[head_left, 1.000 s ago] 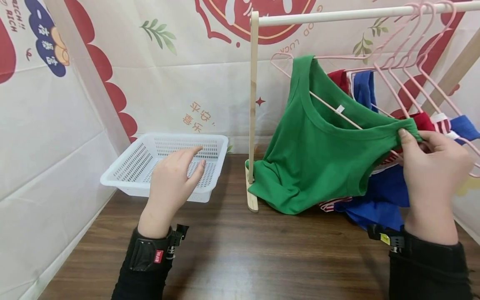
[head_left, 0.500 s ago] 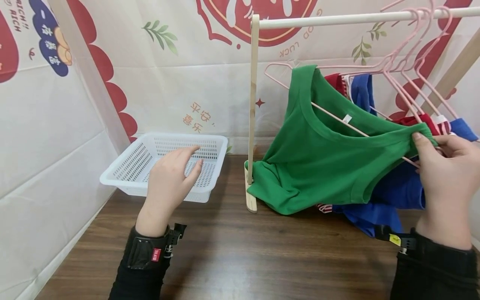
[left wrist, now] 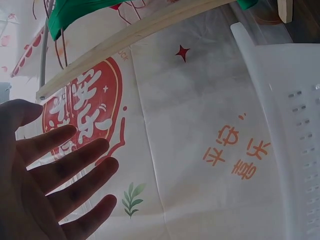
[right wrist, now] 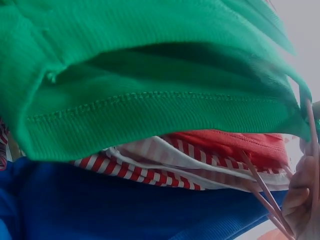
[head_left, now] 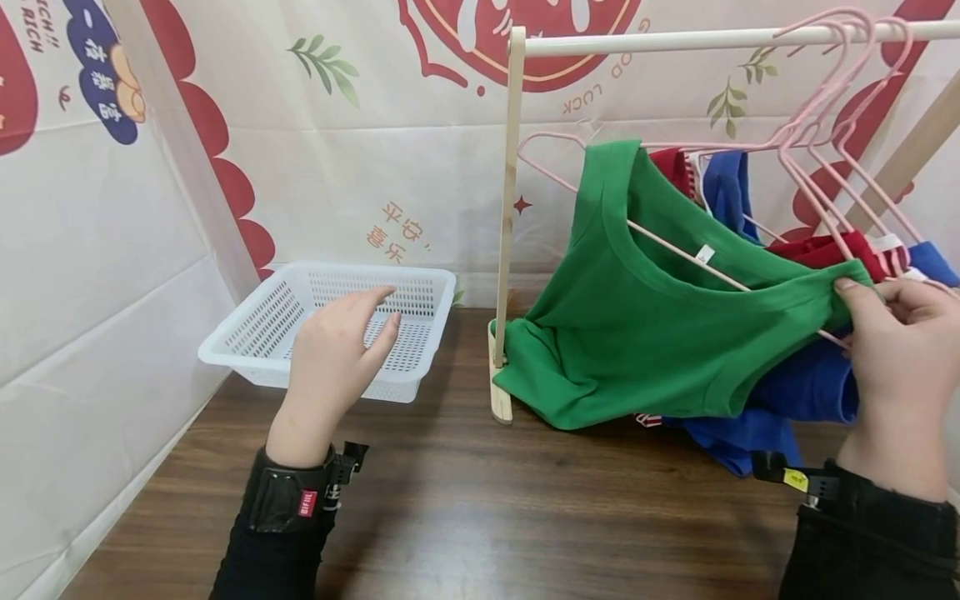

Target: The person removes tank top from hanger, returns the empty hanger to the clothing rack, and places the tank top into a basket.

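Observation:
A green sleeveless top (head_left: 660, 325) hangs on a pink hanger (head_left: 547, 142) on the rack, its hem trailing over the rack's foot. My right hand (head_left: 903, 350) pinches the top's right shoulder strap, thumb in front. In the right wrist view, the green armhole (right wrist: 165, 110) fills the upper part, and curled fingers (right wrist: 300, 195) show at the right edge beside the hanger. My left hand (head_left: 330, 358) is held above the near side of a white plastic basket (head_left: 255, 371), holding nothing. Its fingers are spread apart in the left wrist view.
Behind the green top hang red, red-striped and blue garments (head_left: 806, 379) on several pink hangers. The rack has a white rail (head_left: 645, 42) and a wooden post (head_left: 510, 200). A printed cloth (head_left: 360, 183) stands behind the brown tabletop (head_left: 450, 500).
My right hand has moved right and slightly down with the strap, drawing the green top wider across the hanger. The hanger hooks have shifted on the rail. My left hand has barely moved.

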A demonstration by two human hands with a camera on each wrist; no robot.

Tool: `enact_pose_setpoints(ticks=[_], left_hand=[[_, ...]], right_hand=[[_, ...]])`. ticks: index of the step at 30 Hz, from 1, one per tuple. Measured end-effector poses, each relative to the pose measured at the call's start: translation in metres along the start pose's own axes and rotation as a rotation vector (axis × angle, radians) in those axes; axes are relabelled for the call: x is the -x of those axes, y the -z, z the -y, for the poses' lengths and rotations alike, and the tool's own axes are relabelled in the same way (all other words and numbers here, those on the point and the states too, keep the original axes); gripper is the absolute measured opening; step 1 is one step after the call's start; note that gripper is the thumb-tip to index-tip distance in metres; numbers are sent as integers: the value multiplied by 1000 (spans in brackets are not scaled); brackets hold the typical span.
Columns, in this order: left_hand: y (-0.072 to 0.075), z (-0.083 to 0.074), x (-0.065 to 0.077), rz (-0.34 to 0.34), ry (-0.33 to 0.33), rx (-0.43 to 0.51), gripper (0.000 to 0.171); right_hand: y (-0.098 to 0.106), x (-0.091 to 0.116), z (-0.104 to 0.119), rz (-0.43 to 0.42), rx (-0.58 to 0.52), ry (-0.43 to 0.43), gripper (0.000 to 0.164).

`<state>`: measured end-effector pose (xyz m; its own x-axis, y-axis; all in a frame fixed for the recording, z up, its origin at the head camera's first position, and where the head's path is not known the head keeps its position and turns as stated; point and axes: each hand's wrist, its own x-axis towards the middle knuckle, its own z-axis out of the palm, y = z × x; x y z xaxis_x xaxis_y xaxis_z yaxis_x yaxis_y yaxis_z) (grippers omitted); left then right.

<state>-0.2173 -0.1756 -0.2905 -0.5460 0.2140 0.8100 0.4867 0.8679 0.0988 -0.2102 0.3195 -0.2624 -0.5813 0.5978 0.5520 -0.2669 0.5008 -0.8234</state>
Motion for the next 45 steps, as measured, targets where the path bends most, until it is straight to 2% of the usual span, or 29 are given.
enact_pose_setpoints(ticks=[8, 14, 20, 27, 31, 34, 39, 45], left_hand=[[0, 1, 1, -10, 7, -2, 36], [2, -1, 0, -38, 3, 23, 38], [3, -4, 0, -75, -2, 54, 38], [4, -8, -1, -200, 19, 117, 43], [5, -12, -2, -275, 42, 161, 47], [5, -14, -4, -298, 23, 177, 48], [2, -17, -5, -283, -39, 176, 52], [-3, -19, -6, -168, -91, 132, 64]], right_hand=[[1, -3, -4, 15, -49, -22, 32], [-1, 4, -2, 55, 8, 89, 28], [-7, 12, 5, 83, -1, 124, 19], [-14, 20, 13, 127, 83, 201, 28], [-18, 23, 16, 159, 69, 258, 31], [-20, 23, 15, 178, 48, 315, 26], [-24, 27, 17, 224, 45, 362, 18], [-28, 32, 22, 284, 28, 425, 17]])
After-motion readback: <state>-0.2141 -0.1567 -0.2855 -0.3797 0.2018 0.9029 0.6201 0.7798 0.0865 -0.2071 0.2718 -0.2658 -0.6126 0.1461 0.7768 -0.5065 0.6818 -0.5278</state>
